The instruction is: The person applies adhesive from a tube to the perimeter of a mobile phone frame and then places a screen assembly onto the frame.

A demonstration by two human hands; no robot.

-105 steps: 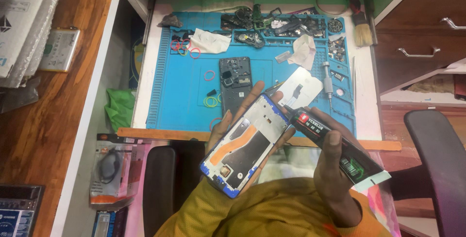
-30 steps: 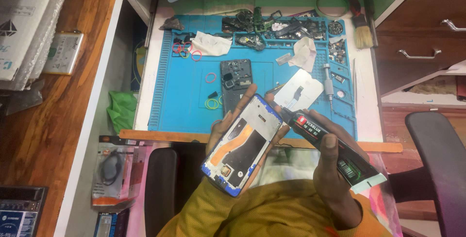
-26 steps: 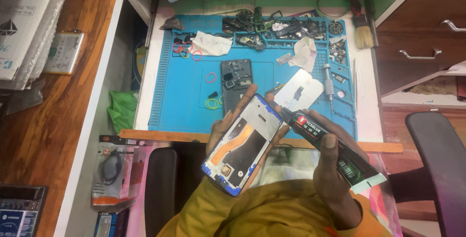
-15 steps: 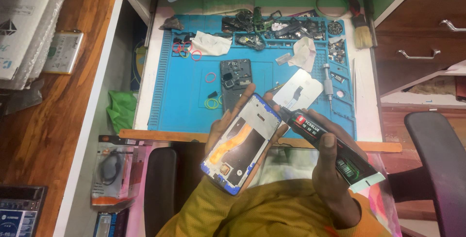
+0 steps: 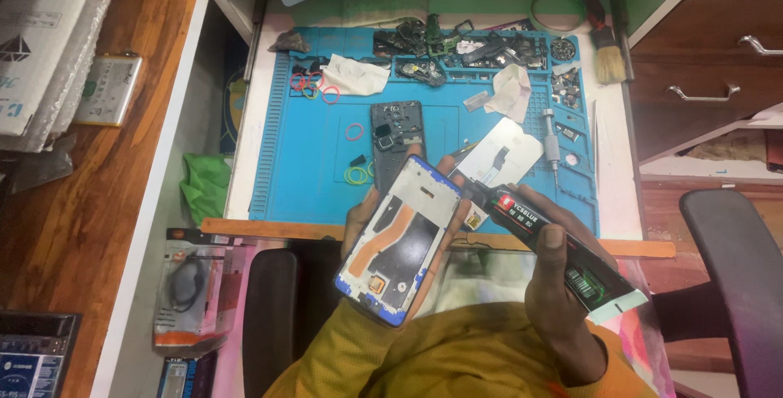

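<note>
Phone repair workbench, blue repair mat [image 5: 310,161], loose phone parts [image 5: 457,43], screwdriver [image 5: 551,139], dusting brush [image 5: 605,51], wooden desk [image 5: 106,202]

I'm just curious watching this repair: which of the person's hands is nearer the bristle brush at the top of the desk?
Right. The right hand, holding the glue tube, sits below the brush; the left hand, holding the phone frame, is farther left.

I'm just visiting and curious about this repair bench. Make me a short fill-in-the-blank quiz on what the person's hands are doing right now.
1. The left hand holds an opened phone frame with a ____ rim.
2. The right hand holds a black glue tube whose nozzle points at the frame's upper ____ edge.
3. Small parts lie on a ____ work mat.
4. A brush lies near the mat's upper ____ corner.

Missing words: blue; right; blue; right
</note>
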